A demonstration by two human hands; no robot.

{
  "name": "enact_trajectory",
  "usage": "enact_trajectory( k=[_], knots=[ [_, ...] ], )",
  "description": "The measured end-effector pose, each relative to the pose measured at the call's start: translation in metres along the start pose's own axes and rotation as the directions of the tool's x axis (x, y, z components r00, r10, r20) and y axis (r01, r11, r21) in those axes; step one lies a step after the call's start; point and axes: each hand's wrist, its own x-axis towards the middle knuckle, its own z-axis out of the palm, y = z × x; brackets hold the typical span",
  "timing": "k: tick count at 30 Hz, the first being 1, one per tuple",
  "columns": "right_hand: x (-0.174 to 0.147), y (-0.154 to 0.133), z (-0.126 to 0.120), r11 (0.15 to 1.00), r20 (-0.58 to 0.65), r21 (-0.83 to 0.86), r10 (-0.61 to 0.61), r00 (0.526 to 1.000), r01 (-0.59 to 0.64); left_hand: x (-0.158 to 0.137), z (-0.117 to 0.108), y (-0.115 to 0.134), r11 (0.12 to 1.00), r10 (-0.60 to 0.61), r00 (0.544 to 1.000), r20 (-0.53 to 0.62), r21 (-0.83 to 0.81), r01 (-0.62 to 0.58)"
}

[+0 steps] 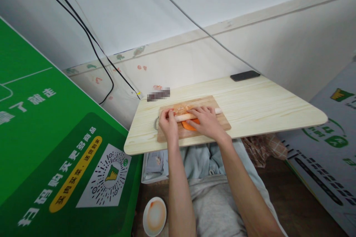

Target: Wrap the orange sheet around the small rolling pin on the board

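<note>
A pale rolling pin [185,117] lies across a wooden cutting board [222,120]. My left hand [168,123] is closed at the pin's left end, its fingers curled together. My right hand [207,121] lies over the pin's right part, with its fingers on the far side and its thumb on the near side. The pin's tip shows past this hand. Below the pin is a flat orange piece [190,125], partly covered by the right hand; its material is unclear. Orange, wet-looking residue [182,109] marks the board beyond the pin.
The board rests on a pale wooden table [267,103] against the wall. A black phone [244,76] lies at the back right, a pixelated dark item [158,94] at the back left. A stained white bowl [154,216] sits below, near a white box [154,166]. Green panel [55,137] stands left.
</note>
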Motion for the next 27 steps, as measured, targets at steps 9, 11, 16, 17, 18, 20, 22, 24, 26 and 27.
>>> enact_trajectory(
  k=[9, 11, 16, 17, 18, 20, 22, 24, 26, 27],
  knots=[
    [0.0006, -0.0017, -0.0002, 1.0, 0.003, -0.006, 0.017, 1.0, -0.017, -0.0001, -0.0001, 0.0006, 1.0, -0.002, 1.0, -0.005, -0.02, 0.002],
    [0.0003, -0.0012, 0.0005, 1.0, -0.007, -0.011, 0.011, 1.0, -0.012, -0.0002, -0.0002, 0.001, 1.0, 0.002, 1.0, -0.002, -0.021, -0.002],
    [-0.0004, 0.0002, 0.002, 1.0, -0.023, -0.006, 0.0, 1.0, 0.0, -0.0011, -0.0007, 0.0014, 1.0, 0.011, 1.0, 0.007, -0.003, -0.011],
    [-0.0003, 0.0003, 0.0022, 1.0, -0.023, -0.006, 0.001, 1.0, -0.001, -0.0012, -0.0008, 0.0015, 1.0, 0.012, 1.0, 0.008, -0.001, -0.012],
    [-0.0003, 0.0003, 0.0022, 1.0, -0.023, -0.007, 0.002, 1.0, -0.002, -0.0013, -0.0009, 0.0016, 1.0, 0.013, 1.0, 0.009, 0.0, -0.013],
    [-0.0001, 0.0002, 0.0021, 1.0, -0.022, -0.007, 0.003, 1.0, -0.004, -0.0014, -0.0013, 0.0018, 1.0, 0.018, 1.0, 0.013, 0.001, -0.018],
    [0.0001, -0.0001, 0.0018, 1.0, -0.019, -0.004, 0.007, 1.0, -0.007, -0.0015, -0.0017, 0.0022, 1.0, 0.022, 1.0, 0.018, 0.002, -0.022],
    [0.0002, -0.0003, 0.0015, 1.0, -0.01, -0.003, 0.011, 1.0, -0.011, -0.0016, -0.0018, 0.0026, 1.0, 0.022, 1.0, 0.017, 0.0, -0.022],
    [0.0002, -0.0003, 0.0015, 1.0, -0.007, -0.005, 0.012, 1.0, -0.012, -0.0018, -0.0016, 0.003, 1.0, 0.02, 1.0, 0.013, -0.006, -0.02],
    [0.0002, -0.0002, 0.0017, 1.0, -0.009, -0.007, 0.011, 1.0, -0.011, -0.0019, -0.0014, 0.0032, 1.0, 0.018, 1.0, 0.011, -0.011, -0.018]
  ],
)
